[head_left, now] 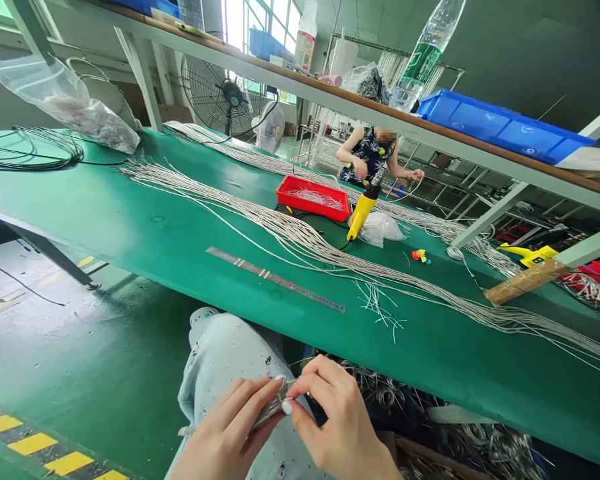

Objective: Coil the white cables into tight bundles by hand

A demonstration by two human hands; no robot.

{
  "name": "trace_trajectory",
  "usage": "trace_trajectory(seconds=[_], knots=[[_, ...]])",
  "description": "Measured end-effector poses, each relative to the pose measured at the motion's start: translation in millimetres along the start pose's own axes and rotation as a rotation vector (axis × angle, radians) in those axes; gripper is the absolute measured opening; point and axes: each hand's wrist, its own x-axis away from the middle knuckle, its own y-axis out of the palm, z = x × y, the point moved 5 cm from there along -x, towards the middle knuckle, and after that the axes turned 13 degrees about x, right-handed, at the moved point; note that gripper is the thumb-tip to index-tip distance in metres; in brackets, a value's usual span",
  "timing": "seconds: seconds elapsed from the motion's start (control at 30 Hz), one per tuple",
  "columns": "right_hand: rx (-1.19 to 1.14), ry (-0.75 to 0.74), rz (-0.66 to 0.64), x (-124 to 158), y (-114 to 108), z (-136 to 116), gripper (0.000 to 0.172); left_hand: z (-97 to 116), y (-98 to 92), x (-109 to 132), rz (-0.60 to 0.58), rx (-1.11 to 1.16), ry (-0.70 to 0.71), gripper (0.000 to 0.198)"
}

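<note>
Low over the person's lap, the left hand [225, 437] and right hand [343, 420] meet around a small silvery bundle [271, 410], too blurred to make out its strands. Its long axis slants from lower left to upper right, with the lower part lying along the left fingers [245, 400] and the upper end closest to the right fingertips [300, 390]. Both hands are nearly closed, and both appear to have hold of it: the left curls along its length, while the right pinches near its upper end. A dark object [316, 410] sits just behind the right hand, too hidden to name.

The hands are over light blue trousers [225, 357], below the edge of a green bench [105, 200]. On the bench lie long white wires [330, 247], a steel ruler [275, 280] and loose wire offcuts [375, 307] — all well beyond both hands. Further off, a co-worker [367, 157] sits across the bench, behind a red tray [313, 197].
</note>
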Motion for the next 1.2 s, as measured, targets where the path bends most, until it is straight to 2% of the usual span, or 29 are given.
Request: trace_trajectory(seconds=[0.13, 0.2, 0.3, 0.4, 0.57, 0.73, 0.83, 0.97, 1.07, 1.2], knots=[[0.068, -0.060, 0.090, -0.2, 3.5, -6.0, 0.008, 2.9, 8.7, 4.8, -0.091, 0.009, 0.026, 0.027], [0.081, -0.054, 0.097, 0.2, 5.0, -6.8, 0.012, 3.2, 10.8, 6.7, -0.092, 0.003, 0.032, 0.028], [0.115, -0.021, 0.064, 0.6, 5.3, -7.1, 0.007, 1.8, 11.4, 8.8, -0.078, -0.012, 0.010, 0.028], [0.167, -0.034, 0.094, 0.2, 2.0, -10.7, 0.004, 2.5, 13.1, 9.6, -0.115, -0.051, 0.008, 0.029], [0.407, -0.116, 0.232, -1.0, 0.0, -19.0, 0.018, 10.1, 16.0, 5.5, -0.153, -0.193, 0.100, 0.031], [0.489, -0.110, 0.210, 1.4, 4.9, -19.4, 0.021, 9.9, 16.7, -1.6, -0.130, -0.190, 0.103, 0.035], [0.486, -0.077, 0.193, 5.8, 6.5, -17.7, 0.022, 10.4, 20.3, -4.1, -0.176, -0.147, 0.090, 0.036], [0.286, 0.108, 0.053, 8.3, 8.1, -2.7, 0.025, 12.1, 24.3, -3.0, -0.213, -0.069, 0.072, 0.033], [-0.033, 0.277, -0.076, 7.6, 9.6, 13.7, 0.024, 6.4, 21.2, -0.4, -0.155, -0.005, 0.016, 0.030], [-0.294, 0.352, -0.205, 5.8, 13.3, 23.5, 0.016, -5.1, 10.5, -1.1, -0.062, 0.106, -0.079, 0.023]])
